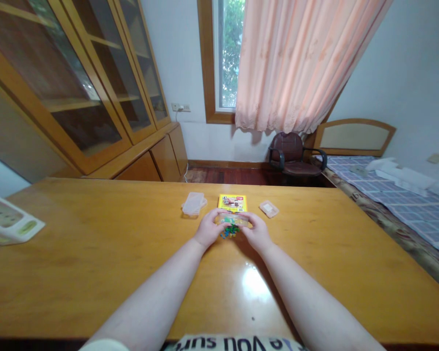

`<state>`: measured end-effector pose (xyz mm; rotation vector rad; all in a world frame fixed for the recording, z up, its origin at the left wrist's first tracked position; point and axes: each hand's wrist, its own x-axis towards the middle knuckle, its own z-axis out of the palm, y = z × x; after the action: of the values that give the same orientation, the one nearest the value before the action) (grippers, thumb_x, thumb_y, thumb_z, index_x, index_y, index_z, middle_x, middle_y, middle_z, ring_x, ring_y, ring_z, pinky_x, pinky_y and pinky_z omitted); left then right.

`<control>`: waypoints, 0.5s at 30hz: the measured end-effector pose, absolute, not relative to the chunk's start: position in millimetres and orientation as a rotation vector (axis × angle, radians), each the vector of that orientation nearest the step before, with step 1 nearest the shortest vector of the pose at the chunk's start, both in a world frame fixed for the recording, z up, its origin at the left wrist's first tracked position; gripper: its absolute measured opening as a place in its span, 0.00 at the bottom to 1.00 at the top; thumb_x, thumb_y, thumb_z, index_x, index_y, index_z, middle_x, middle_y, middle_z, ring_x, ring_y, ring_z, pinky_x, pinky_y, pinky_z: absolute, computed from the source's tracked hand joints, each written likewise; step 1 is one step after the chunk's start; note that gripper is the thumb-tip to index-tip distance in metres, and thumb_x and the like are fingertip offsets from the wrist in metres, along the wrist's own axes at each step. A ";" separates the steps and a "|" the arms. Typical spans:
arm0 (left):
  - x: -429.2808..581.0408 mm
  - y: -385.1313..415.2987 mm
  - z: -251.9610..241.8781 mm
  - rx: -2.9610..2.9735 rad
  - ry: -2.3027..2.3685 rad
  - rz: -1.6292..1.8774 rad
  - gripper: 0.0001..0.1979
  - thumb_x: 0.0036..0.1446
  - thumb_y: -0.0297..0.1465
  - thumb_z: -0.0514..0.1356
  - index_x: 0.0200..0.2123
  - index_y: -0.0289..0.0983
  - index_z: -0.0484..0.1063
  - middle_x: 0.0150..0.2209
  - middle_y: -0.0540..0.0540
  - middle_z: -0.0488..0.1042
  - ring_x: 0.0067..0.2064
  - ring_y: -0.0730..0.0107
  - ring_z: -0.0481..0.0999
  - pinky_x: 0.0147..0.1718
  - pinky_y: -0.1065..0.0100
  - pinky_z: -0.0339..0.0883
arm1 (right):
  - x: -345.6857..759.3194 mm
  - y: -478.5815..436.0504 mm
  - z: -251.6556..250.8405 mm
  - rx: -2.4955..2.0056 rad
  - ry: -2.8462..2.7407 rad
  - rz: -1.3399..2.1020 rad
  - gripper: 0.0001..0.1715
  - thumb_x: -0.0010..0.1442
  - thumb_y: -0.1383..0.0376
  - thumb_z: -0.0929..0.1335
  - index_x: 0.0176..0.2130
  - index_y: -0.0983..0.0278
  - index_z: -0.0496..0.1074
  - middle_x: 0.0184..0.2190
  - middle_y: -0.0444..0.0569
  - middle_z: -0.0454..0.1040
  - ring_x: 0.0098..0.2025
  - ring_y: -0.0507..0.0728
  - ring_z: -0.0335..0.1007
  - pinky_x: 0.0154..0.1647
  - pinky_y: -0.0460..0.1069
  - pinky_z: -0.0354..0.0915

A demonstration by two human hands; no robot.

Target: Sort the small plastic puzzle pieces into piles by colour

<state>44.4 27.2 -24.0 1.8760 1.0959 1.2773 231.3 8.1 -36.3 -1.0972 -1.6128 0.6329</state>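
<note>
A small clear plastic box [234,219] is gripped at its two ends, my left hand [209,228] on one side and my right hand [258,231] on the other. Green and yellow colours show through its wall. Right below it, a heap of tiny blue, green and yellow pieces [229,231] lies on the wooden table [131,263]; what kind they are is too small to tell. Just behind the box is a yellow printed package [233,202], its near edge partly covered by my hands.
To the left of my hands lie clear plastic containers or lids [193,204]. A smaller clear container [269,208] sits to the right. At the table's left edge stands a white box [10,222]. Beyond the table are a chair [292,153] and a bed [391,190].
</note>
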 end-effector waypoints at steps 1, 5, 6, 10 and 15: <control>44.4 27.3 -24.2 1.877 1.101 1.273 0.15 0.46 0.35 0.66 0.39 0.38 0.72 0.40 0.45 0.76 0.44 0.59 0.74 0.48 0.58 0.66 | 231.4 8.1 -36.1 -1.100 -1.611 0.632 0.16 0.50 0.66 0.67 0.41 0.62 0.74 0.40 0.50 0.77 0.43 0.59 0.73 0.48 0.55 0.67; 44.1 26.7 -25.4 1.899 1.108 1.265 0.15 0.48 0.35 0.64 0.40 0.39 0.72 0.41 0.45 0.76 0.45 0.59 0.74 0.49 0.57 0.66 | 231.9 8.1 -36.8 -1.102 -1.621 0.621 0.16 0.51 0.65 0.67 0.42 0.62 0.74 0.41 0.50 0.77 0.43 0.59 0.72 0.48 0.56 0.67; 43.7 26.4 -25.3 1.913 1.097 1.270 0.15 0.49 0.35 0.64 0.41 0.39 0.71 0.42 0.44 0.76 0.45 0.59 0.74 0.49 0.57 0.66 | 232.0 8.2 -37.6 -1.098 -1.624 0.613 0.16 0.52 0.65 0.67 0.43 0.62 0.74 0.41 0.50 0.77 0.44 0.59 0.72 0.49 0.56 0.67; 40.9 25.5 -21.1 2.031 1.005 1.302 0.13 0.54 0.35 0.59 0.43 0.38 0.71 0.47 0.42 0.73 0.51 0.59 0.71 0.53 0.57 0.63 | 233.4 9.8 -42.6 -1.031 -1.671 0.539 0.15 0.54 0.64 0.68 0.44 0.61 0.73 0.42 0.50 0.76 0.45 0.59 0.72 0.50 0.55 0.66; 35.4 25.8 -15.3 2.181 1.069 1.230 0.14 0.54 0.34 0.59 0.46 0.40 0.71 0.47 0.44 0.73 0.50 0.61 0.72 0.51 0.59 0.65 | 234.8 10.4 -43.6 -0.964 -1.750 0.458 0.17 0.56 0.65 0.67 0.46 0.59 0.72 0.46 0.50 0.74 0.49 0.59 0.70 0.54 0.56 0.64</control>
<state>35.4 25.8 -15.3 2.1813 1.0688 1.2298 234.8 10.4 -43.6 -0.9639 -1.7499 0.4577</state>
